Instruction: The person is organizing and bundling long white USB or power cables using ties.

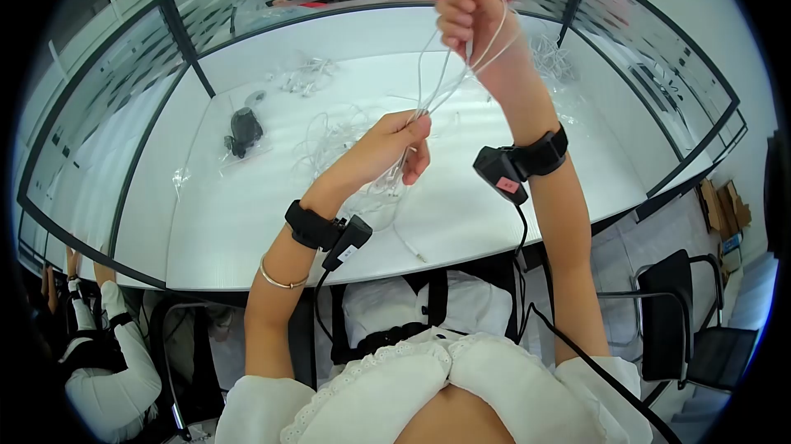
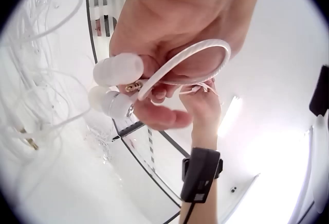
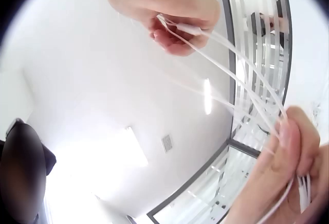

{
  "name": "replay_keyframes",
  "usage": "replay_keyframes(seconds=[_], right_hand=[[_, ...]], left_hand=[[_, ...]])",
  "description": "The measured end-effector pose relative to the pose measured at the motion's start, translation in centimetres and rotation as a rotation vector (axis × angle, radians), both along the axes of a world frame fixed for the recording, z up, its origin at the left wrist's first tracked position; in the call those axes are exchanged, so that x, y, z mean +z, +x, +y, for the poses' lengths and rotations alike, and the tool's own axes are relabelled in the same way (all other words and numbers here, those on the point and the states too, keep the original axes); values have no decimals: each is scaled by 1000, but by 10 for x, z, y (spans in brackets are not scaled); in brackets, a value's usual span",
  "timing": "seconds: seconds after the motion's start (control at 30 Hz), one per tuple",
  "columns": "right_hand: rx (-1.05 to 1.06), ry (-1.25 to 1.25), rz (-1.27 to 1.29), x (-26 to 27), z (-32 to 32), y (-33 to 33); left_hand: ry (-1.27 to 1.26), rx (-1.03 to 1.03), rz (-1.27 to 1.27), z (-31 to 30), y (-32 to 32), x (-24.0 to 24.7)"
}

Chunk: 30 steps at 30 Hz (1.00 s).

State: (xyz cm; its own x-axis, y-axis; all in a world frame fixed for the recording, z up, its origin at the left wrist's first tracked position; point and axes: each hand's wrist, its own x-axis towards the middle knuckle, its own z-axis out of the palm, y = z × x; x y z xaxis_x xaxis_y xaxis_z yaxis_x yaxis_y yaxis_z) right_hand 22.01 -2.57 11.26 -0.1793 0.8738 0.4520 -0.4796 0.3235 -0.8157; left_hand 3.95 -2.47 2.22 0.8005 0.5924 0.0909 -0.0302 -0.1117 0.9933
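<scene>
White earphones stretch between the two hands over the table. In the head view, my left hand (image 1: 394, 146) pinches the white cable strands between thumb and fingers. Higher up and to the right, my right hand (image 1: 486, 32) holds the other end in curled fingers, and the strands fan out between the hands. The left wrist view shows two white earbuds (image 2: 118, 69), a gold-tipped plug (image 2: 134, 86) and a cable loop (image 2: 222, 54) hanging out below the left hand. A white sleeve piece (image 3: 189, 29) on the cable shows at the right fingers in the right wrist view.
Tangled white cables (image 1: 321, 143) lie on the white table (image 1: 511, 213) left of and beneath the left hand. A black object (image 1: 245, 129) in clear plastic sits farther left. More white bundles (image 1: 305, 77) lie at the back. Framed partitions (image 1: 272, 44) surround the table.
</scene>
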Motion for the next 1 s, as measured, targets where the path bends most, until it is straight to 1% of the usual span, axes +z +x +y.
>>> replay_keyframes(seconds=[0.03,0.1,0.17,0.2,0.3,0.33,0.4,0.43,0.5,0.53,0.6,0.67,0.77,0.8,0.83,0.9,0.93,0.97,1.0], right_hand=[[141,53,25,1,5,13],[202,64,-24,3,0,32],[48,157,-173,0,-11,37],[-29,200,-247,-2,-18,39],[-158,405,-592,-5,-47,52],[-60,406,-630,-6,-52,62],[-36,328,-788,-2,-67,76],[-16,288,-837,-1,-72,79],[44,245,-871,-2,-78,82],[73,237,-893,-5,-82,82],[145,353,-1006,-5,-83,84],[143,444,-1121,-2,-90,77],[10,374,-1247,0,-97,69],[-35,315,-1122,-7,-95,68],[-8,307,-1054,-6,-93,74],[-64,377,-658,-20,-83,74],[-101,327,-452,-25,-81,63],[-139,274,-245,-29,-79,43],[-84,215,-81,-31,-77,32]], left_hand=[[24,30,20,0,-1,-2],[57,73,39,-5,-7,5],[104,88,44,-4,-19,11],[123,60,71,-7,-26,16],[235,59,210,-13,-45,21],[334,116,235,-18,-51,21],[528,229,286,-32,-61,21],[762,299,355,-42,-65,28],[911,231,372,-50,-69,38],[913,238,331,-52,-70,33],[922,221,338,-52,-73,34],[932,182,395,-48,-77,32],[593,93,578,-44,-80,42],[521,25,500,-42,-82,38],[448,-25,451,-41,-81,35],[298,-117,354,-44,-80,29],[209,-159,259,-50,-75,27],[195,-170,225,-54,-71,22],[183,-181,191,-57,-65,16]])
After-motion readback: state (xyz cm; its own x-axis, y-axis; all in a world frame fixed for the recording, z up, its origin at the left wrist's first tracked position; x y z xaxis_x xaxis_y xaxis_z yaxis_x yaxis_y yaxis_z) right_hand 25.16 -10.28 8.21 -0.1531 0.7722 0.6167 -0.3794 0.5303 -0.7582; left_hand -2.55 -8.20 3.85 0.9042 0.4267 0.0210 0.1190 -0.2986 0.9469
